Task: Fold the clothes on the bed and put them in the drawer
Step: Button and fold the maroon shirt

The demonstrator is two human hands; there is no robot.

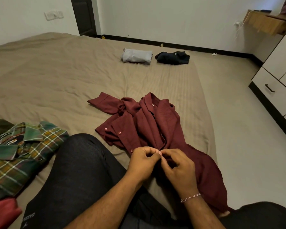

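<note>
The maroon shirt (149,124) is lying rumpled on the bed (56,76), at about five o'clock from the bed's middle, collar pointing toward twelve and one sleeve trailing out toward ten. Both hands are meeting at its front placket: the left hand (143,161) and the right hand (180,166) are each pinching cloth, fingertips touching, apparently working a button. A button could be slipping out of the pinch, or going into the wrong hole, because the fabric around it is bunching and twisting. The lower hem is hanging toward the bed's edge at five o'clock and could be sliding off. At twelve, well apart, a folded grey garment (136,56) and a dark one (172,57) are waiting; a plaid shirt (21,152) is lying at nine.
</note>
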